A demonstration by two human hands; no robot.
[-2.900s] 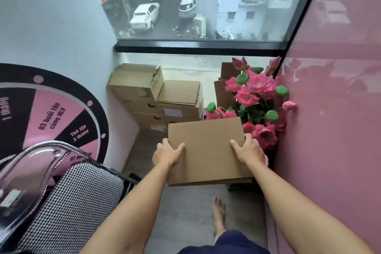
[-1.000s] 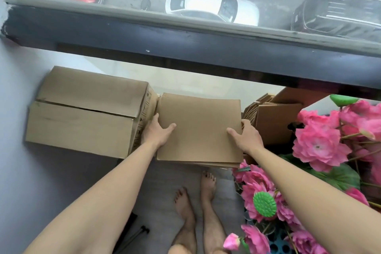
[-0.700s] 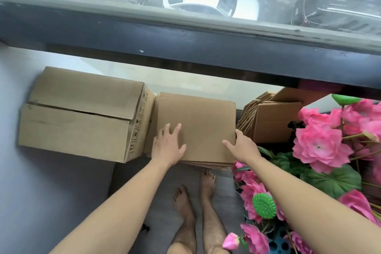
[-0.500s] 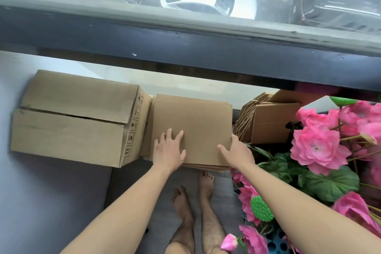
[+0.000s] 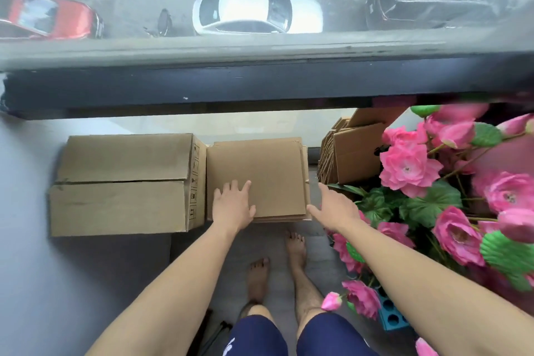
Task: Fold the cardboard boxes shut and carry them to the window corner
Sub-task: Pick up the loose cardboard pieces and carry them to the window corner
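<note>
flat cardboard box (image 5: 260,170) down on the stack under the window

pink fake lotus flowers (image 5: 410,165) crowd the right, a big taped carton (image 5: 124,182) hems in the left, folded cardboard sheets (image 5: 352,153) lean behind. left hand (image 5: 232,205) lies flat on the smooth brown lid, fingers straight; right hand (image 5: 335,208) is spread loose at the box's near right corner, gripping nothing. what's underneath the box is hidden. cars beyond the black window frame (image 5: 260,87) look blurred.

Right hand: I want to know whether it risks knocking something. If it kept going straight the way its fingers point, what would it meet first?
Probably the bundle of flattened cardboard leaning under the window; the right hand points up past the right edge of the small box. Depth is unclear.
</note>
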